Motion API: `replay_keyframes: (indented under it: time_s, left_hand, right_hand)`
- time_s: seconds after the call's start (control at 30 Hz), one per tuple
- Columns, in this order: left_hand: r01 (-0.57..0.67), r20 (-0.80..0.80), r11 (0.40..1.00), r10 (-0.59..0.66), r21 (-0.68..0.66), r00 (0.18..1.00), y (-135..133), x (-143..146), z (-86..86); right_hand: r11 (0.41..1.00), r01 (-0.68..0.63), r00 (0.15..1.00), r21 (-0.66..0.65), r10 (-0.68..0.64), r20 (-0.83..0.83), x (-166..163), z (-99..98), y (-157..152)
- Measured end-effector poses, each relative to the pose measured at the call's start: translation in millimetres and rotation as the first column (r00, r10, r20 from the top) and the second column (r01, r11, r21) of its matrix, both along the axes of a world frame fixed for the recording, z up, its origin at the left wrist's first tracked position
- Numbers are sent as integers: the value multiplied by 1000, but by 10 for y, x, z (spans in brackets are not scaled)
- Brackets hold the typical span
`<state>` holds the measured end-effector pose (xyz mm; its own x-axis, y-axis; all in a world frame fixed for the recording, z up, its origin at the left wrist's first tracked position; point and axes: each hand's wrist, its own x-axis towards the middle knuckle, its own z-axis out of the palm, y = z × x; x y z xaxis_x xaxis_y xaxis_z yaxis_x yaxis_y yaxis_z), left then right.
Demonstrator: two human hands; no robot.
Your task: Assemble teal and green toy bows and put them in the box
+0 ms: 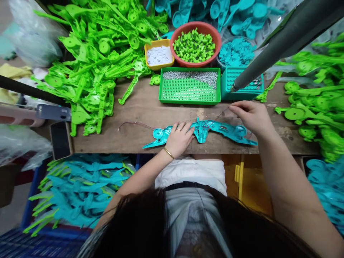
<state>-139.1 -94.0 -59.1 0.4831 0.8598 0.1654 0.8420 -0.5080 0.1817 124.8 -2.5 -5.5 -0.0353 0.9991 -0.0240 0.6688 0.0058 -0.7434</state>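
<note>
A blue plastic bow-shaped part (227,132) lies across the wooden bench near its front edge, its ribbed inner side facing up. My left hand (179,138) is laid over its left arm, fingers curled down onto the plastic and holding it against the bench. My right hand (251,116) is raised above the right arm of the part, thumb and forefinger pinched on a thin wire (220,114) that runs down to the part's middle. Another dark reddish length of wire (137,123) trails from the left end onto the wood.
Behind the part stand a green tray (162,89) of small metal screws, a teal box (239,94), a red bowl (176,53) of green pieces and a yellow tub (150,64). Green parts (88,68) heap at left. A dark pole (279,43) slants in at upper right.
</note>
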Motion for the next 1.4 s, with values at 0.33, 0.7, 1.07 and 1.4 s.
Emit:
replay_keyframes:
  time_s: [0.33,0.7,1.07,1.4]
  left_hand:
    - [10,256,1000,-4,-24,967,-82,-231,97]
    - [-199,129,976,209,-87,969,-268,-741,36]
    - [-192,94,980,196,-55,976,-249,-601,8]
    - [-249,301,963,208,106,931,-365,-899,194]
  right_hand:
    - [999,5,938,42,-20,347,128,-178,196]
    - [832,-529,776,169,393,494,-430,-286,-384]
    - [945,-324,942,45,318,107,-100,-207,-188]
    - [944,-328,840,-27,305,450,354,-30,-120]
